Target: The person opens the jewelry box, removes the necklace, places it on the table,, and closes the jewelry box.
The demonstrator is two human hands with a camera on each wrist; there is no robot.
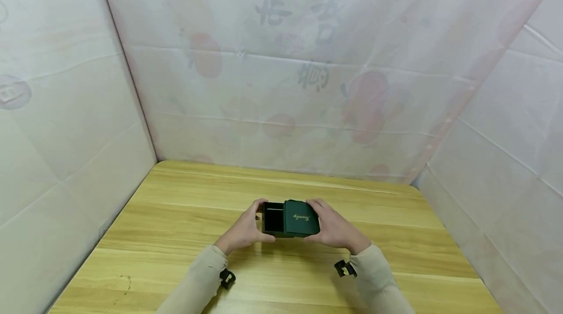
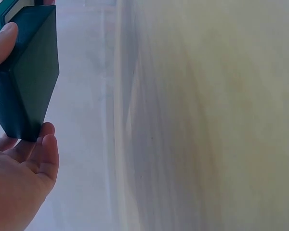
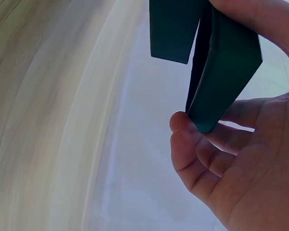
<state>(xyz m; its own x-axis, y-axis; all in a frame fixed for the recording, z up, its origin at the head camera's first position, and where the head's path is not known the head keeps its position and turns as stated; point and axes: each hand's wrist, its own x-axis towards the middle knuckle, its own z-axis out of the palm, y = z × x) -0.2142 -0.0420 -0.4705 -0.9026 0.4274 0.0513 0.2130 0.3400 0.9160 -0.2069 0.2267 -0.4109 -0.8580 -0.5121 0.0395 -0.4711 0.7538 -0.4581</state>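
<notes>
A dark green jewelry box is held between both hands above the table. Its open bottom part [image 1: 273, 219] is on the left, with a dark interior showing; the lid [image 1: 301, 217], bearing gold lettering, covers the right part. My left hand [image 1: 243, 226] grips the bottom part, thumb on the near side and fingers on the far side. With thumb and fingers spread across it, my right hand [image 1: 332, 225] holds the lid. From the right wrist, the lid [image 3: 229, 67] stands tilted against the bottom part [image 3: 172, 31], a narrow dark gap between them.
A light wood-grain table [image 1: 176, 236] lies beneath the hands. Pale printed cloth walls [image 1: 281, 89] enclose its back and both sides. Black bands with small devices [image 1: 345, 268] hang at both wrists.
</notes>
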